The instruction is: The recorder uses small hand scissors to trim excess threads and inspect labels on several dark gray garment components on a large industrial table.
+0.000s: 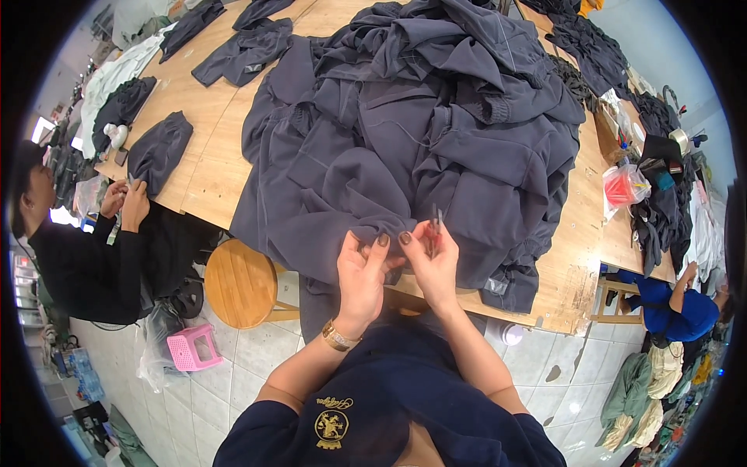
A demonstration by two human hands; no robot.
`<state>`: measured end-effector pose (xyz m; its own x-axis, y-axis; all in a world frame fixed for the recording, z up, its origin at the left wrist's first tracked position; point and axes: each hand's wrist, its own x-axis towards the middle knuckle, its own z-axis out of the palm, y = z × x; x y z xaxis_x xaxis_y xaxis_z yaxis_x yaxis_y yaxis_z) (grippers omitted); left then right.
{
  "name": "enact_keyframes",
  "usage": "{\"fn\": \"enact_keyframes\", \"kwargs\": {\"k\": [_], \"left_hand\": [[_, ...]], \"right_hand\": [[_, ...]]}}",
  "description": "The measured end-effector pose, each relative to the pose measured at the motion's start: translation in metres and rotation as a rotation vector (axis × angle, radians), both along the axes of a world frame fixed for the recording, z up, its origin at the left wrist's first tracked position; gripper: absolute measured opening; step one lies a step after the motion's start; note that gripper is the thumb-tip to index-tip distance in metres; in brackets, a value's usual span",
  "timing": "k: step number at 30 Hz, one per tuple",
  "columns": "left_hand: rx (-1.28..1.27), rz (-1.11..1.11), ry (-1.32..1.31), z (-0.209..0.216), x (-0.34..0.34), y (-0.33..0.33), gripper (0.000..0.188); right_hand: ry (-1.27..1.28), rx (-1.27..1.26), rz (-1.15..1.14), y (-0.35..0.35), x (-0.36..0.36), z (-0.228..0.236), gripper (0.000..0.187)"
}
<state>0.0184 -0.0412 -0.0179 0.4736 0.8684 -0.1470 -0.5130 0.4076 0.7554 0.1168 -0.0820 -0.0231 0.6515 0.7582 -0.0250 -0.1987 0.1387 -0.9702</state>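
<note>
A large heap of dark grey garments [482, 171] lies on the wooden table in front of me. At its near edge, my left hand [361, 284] is closed, thumb and fingers pinching a fold of a grey garment [354, 206]. Close beside it, my right hand [436, 272] is closed around small red-handled thread snips [436, 228], their blades pointing up and away. Its thumb meets the same fold of cloth. The snips are slightly blurred, and the fingertips under the fold are partly hidden.
The wooden table [214, 144] carries more grey pieces at the far left. A co-worker [85, 249] handles a dark piece at left; another in blue [677, 307] sits at right. A round wooden stool [240, 284] and pink plastic stool [194, 348] stand left of me.
</note>
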Motion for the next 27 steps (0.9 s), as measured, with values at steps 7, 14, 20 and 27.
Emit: {"fn": "enact_keyframes", "kwargs": {"k": [7,14,20,27], "left_hand": [[0.052,0.036,-0.068,-0.009,0.002,-0.001,0.016],[0.038,0.032,-0.064,-0.008,0.002,0.000,0.016],[0.039,0.036,-0.086,-0.002,0.002,0.001,0.018],[-0.046,0.032,-0.054,0.003,0.000,0.006,0.016]], "right_hand": [[0.006,-0.081,0.102,-0.002,0.002,-0.001,0.012],[0.044,-0.104,0.116,-0.008,0.005,-0.001,0.005],[-0.082,-0.052,0.088,-0.008,0.006,0.002,0.007],[-0.517,-0.092,0.015,-0.015,0.016,-0.006,0.016]]}}
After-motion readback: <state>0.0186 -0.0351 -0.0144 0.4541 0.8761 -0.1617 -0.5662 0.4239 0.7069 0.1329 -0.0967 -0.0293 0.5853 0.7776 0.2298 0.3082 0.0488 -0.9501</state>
